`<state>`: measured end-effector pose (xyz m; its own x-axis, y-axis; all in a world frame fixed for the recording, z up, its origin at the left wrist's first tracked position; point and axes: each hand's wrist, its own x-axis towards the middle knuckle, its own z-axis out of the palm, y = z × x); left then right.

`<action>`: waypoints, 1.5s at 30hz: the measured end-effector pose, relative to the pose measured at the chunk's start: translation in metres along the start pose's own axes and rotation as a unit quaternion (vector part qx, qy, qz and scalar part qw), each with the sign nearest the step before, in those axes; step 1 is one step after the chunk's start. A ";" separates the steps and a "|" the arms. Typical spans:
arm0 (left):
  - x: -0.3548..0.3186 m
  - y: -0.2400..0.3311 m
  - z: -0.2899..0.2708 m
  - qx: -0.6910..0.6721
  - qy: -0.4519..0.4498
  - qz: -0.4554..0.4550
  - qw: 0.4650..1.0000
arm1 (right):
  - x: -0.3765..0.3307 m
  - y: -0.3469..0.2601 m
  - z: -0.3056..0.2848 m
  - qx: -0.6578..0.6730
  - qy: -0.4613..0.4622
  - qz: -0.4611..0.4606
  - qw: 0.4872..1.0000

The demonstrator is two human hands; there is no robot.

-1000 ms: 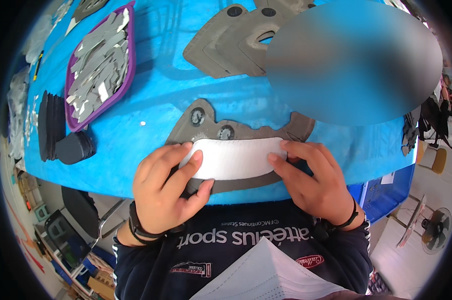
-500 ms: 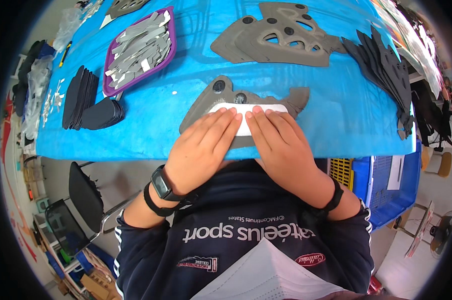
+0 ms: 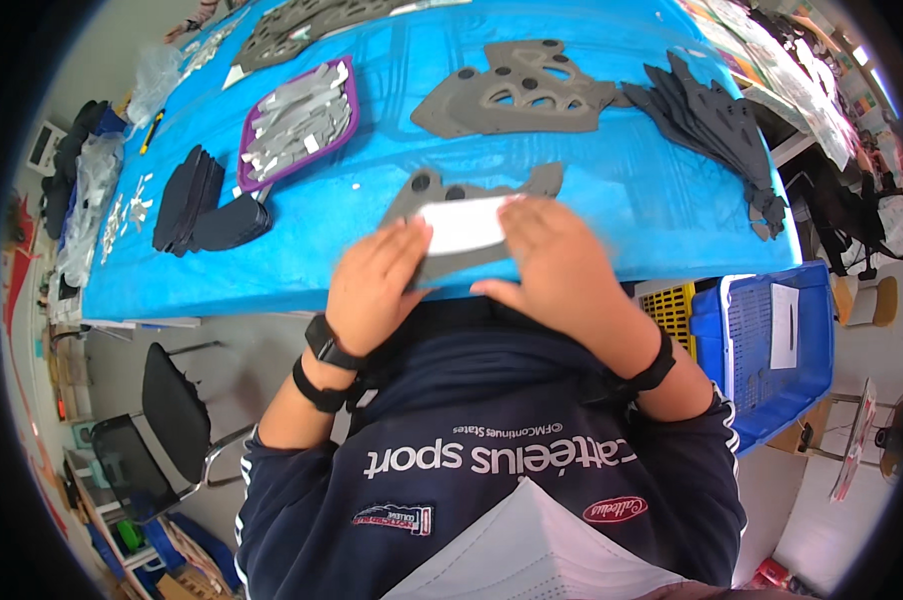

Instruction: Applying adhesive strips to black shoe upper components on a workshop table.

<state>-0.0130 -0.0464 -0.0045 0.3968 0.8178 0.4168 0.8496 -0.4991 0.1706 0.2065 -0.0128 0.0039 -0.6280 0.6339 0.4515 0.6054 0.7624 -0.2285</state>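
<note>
At the near edge of the table lies a dark grey foam piece (image 3: 452,265) with black round spots along its far side. Across it is a white strip (image 3: 464,226), blurred by motion. My left hand (image 3: 377,278) rests at the strip's left end, fingers stretched out flat. At the right end is my right hand (image 3: 564,262), its fingers extended over the strip and its thumb spread away towards me. Both hands are slightly smeared, and they cover the strip's ends and part of the foam.
Beyond my hands lie stacked grey foam pieces (image 3: 517,95), with darker ones (image 3: 707,125) at the right. A purple basket (image 3: 355,100) of grey strips stands left, near black curved pads (image 3: 194,195). A blue crate (image 3: 720,335) sits below the table's right edge.
My hands have moved apart from the middle of the white strip to its two ends, uncovering its middle. The head view has shifted slightly, so the table's things appear displaced.
</note>
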 end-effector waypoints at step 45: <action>0.193 -0.026 0.072 -0.037 -0.089 0.139 0.986 | -0.036 0.198 -0.118 -0.362 0.202 0.527 0.741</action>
<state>0.0671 0.1453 0.0070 0.6708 0.6804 0.2950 0.6743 -0.7252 0.1392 0.4070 0.0996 0.0443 0.4912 0.6254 0.6063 0.8512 -0.4925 -0.1816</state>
